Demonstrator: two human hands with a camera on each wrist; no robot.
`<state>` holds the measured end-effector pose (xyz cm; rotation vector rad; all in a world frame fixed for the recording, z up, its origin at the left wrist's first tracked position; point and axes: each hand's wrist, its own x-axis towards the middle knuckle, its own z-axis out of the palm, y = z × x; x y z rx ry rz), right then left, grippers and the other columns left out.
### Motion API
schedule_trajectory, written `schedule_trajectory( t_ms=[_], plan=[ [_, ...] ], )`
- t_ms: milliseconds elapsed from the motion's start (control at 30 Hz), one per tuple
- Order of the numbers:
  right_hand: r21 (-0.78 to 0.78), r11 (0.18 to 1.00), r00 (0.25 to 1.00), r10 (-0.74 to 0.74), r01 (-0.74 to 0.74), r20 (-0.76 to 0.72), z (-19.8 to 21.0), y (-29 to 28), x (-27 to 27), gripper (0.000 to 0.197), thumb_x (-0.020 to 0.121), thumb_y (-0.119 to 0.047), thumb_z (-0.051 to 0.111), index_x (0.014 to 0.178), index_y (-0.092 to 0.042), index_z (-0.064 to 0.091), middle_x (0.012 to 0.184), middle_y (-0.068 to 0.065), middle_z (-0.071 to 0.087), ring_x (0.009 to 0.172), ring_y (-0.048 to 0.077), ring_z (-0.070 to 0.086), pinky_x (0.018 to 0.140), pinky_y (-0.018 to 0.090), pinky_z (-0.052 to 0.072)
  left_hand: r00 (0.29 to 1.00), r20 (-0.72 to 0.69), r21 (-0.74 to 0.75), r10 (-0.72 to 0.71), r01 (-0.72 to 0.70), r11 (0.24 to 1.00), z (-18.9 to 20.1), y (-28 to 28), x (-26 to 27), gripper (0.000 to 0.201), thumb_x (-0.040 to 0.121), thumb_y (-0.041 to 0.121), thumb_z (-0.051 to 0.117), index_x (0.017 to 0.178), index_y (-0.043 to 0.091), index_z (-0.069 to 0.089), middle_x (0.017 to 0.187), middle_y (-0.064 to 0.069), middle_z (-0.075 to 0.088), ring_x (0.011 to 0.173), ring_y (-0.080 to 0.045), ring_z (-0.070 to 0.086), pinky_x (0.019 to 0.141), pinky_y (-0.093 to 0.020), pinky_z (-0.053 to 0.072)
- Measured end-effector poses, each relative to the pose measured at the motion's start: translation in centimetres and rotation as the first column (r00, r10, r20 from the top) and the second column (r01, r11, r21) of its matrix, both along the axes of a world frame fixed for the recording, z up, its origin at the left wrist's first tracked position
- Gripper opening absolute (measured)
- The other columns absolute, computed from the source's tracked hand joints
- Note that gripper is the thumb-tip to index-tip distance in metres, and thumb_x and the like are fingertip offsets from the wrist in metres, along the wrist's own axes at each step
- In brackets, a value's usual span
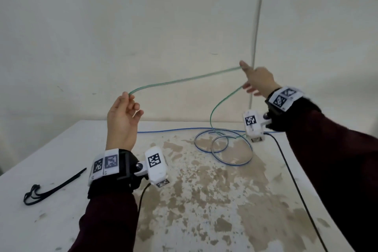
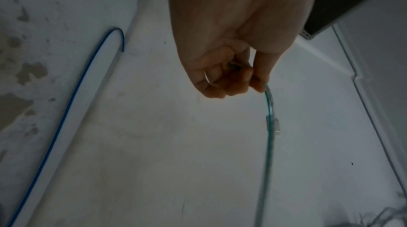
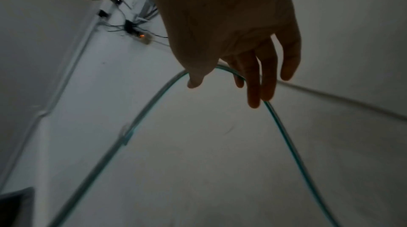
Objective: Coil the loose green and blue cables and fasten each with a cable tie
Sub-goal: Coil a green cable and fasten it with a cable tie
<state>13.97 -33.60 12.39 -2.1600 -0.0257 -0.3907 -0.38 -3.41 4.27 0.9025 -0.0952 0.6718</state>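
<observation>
Head view bright and even; both of my wrist views dim and soft.

From the head camera I get flat, diffuse light with only faint shadows on the stained table [image 1: 204, 200], and the wide lens bows the table edges and the wall conduit [image 1: 256, 37]. The right hand [image 1: 258, 81] smears with motion blur, as does the green cable [image 1: 184, 79] near it. The left wrist view is underexposed, the left hand [image 2: 229, 43] in shade against a paler wall. The right wrist view is darker still, its fingers [image 3: 255, 81] nearly silhouetted, the cable streaked.
</observation>
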Motion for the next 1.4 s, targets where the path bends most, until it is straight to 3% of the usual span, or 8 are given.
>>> schedule_trajectory(
  t_ms=[133, 267, 567, 767, 867, 1033, 1200, 1400],
  plan=[
    [0.336, 0.924, 0.948, 0.256, -0.183, -0.191, -2.7, -0.2, -0.1, 0.060, 0.095, -0.063, 0.025, 0.112, -0.012, 0.051, 0.105, 0.007, 0.060, 0.084, 0.024, 0.061, 0.071, 0.034, 0.044, 0.999, -0.031, 0.091, 0.029, -0.026, 0.995, 0.5, 0.0, -0.2, 0.024, 0.099, 0.025, 0.048, 0.077, 0.018, 0.055, 0.057, 0.012, 0.051, 0.056, -0.005, 0.049, 0.058, -0.018, 0.044],
    [0.699, 0.607, 0.894, 0.435, -0.378, 0.106, 0.7, 1.0, -2.0, 0.047, 0.100, -0.051, 0.020, 0.102, -0.019, 0.054, 0.109, 0.001, 0.059, 0.111, 0.028, 0.054, 0.074, 0.037, 0.048, 0.985, -0.113, 0.275, 0.133, -0.098, 0.957, 0.3, -0.7, 0.0, 0.032, 0.101, 0.029, 0.044, 0.071, 0.018, 0.048, 0.053, 0.007, 0.039, 0.053, -0.010, 0.044, 0.055, -0.020, 0.040],
    [0.654, 0.422, 0.778, 0.356, -0.628, 0.518, 5.5, 1.1, -5.4, 0.039, 0.101, -0.048, 0.022, 0.117, -0.028, 0.051, 0.130, -0.008, 0.054, 0.121, 0.015, 0.052, 0.086, 0.038, 0.051, 0.982, -0.145, 0.451, 0.122, -0.044, 0.891, -0.6, -2.3, -1.0, 0.038, 0.104, 0.030, 0.033, 0.070, 0.014, 0.039, 0.046, 0.010, 0.032, 0.042, -0.011, 0.034, 0.054, -0.025, 0.038],
    [0.552, 0.631, 0.816, 0.248, -0.545, 0.522, 3.3, -0.5, -5.1, 0.036, 0.102, -0.046, 0.016, 0.114, -0.029, 0.046, 0.145, -0.004, 0.042, 0.133, 0.013, 0.038, 0.101, 0.040, 0.039, 0.988, -0.116, 0.393, 0.106, -0.052, 0.918, 1.2, -2.2, -1.4, 0.038, 0.103, 0.032, 0.034, 0.068, 0.018, 0.036, 0.048, 0.010, 0.027, 0.042, -0.010, 0.024, 0.052, -0.026, 0.037],
    [0.613, 0.507, 0.782, 0.235, -0.606, 0.578, 3.0, -1.7, -5.1, 0.036, 0.103, -0.044, 0.017, 0.105, -0.027, 0.049, 0.135, -0.008, 0.051, 0.134, 0.008, 0.040, 0.094, 0.034, 0.045, 0.993, -0.064, 0.423, 0.102, -0.066, 0.904, 2.0, -2.3, -1.4, 0.038, 0.103, 0.032, 0.036, 0.068, 0.017, 0.037, 0.049, 0.009, 0.027, 0.042, -0.011, 0.025, 0.051, -0.024, 0.038],
    [0.602, 0.697, 0.894, 0.129, -0.390, 0.429, 1.7, -2.8, -4.2, 0.023, 0.100, -0.034, 0.034, 0.087, -0.024, 0.051, 0.103, -0.001, 0.060, 0.097, 0.016, 0.056, 0.073, 0.030, 0.046, 0.997, -0.011, 0.415, 0.077, -0.065, 0.907, 2.1, -2.9, -1.1, 0.038, 0.103, 0.033, 0.035, 0.068, 0.018, 0.038, 0.049, 0.009, 0.028, 0.043, -0.011, 0.026, 0.052, -0.024, 0.040],
    [0.133, 0.991, 0.983, -0.036, 0.012, 0.182, -4.7, -5.2, -1.8, 0.013, 0.092, -0.017, 0.055, 0.080, -0.021, 0.050, 0.083, 0.009, 0.067, 0.069, 0.022, 0.062, 0.061, 0.031, 0.050, 0.991, 0.127, 0.136, -0.049, 0.031, 0.990, 3.4, -2.8, -2.3, 0.036, 0.103, 0.033, 0.030, 0.071, 0.020, 0.037, 0.049, 0.011, 0.030, 0.044, -0.008, 0.028, 0.050, -0.020, 0.037],
    [-0.269, 0.939, 0.968, -0.242, 0.217, -0.063, -11.0, -9.1, -0.9, 0.024, 0.091, -0.025, 0.049, 0.102, -0.005, 0.055, 0.090, 0.015, 0.060, 0.082, 0.035, 0.060, 0.072, 0.039, 0.051, 0.950, 0.307, 0.070, -0.056, 0.037, 0.997, 7.6, -1.0, -5.7, 0.039, 0.102, 0.036, 0.030, 0.067, 0.023, 0.040, 0.052, 0.009, 0.029, 0.047, -0.010, 0.027, 0.052, -0.020, 0.035]
  ],
)
